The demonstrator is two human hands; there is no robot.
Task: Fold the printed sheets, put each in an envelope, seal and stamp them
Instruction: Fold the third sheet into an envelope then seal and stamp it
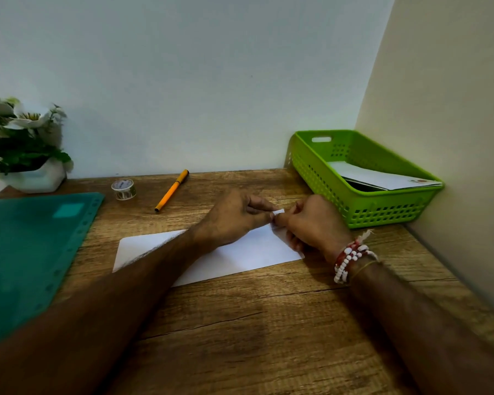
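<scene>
Our left forearm [154,269] hides the middle of the flat white paper envelope [240,258]. The tiny white scrap [278,212] above its far right corner is too small to identify. The frame's left edge cuts off the translucent green plastic folder [26,252] and the white-flowered potted plant [20,138].

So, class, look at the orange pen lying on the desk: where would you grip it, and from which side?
Grip the orange pen mid-barrel, from straight above, pinching across its narrow width. It lies flat and diagonal on the desk, black cap toward the wall, bare wood along both long sides; the tape roll sits apart on its left.
</scene>
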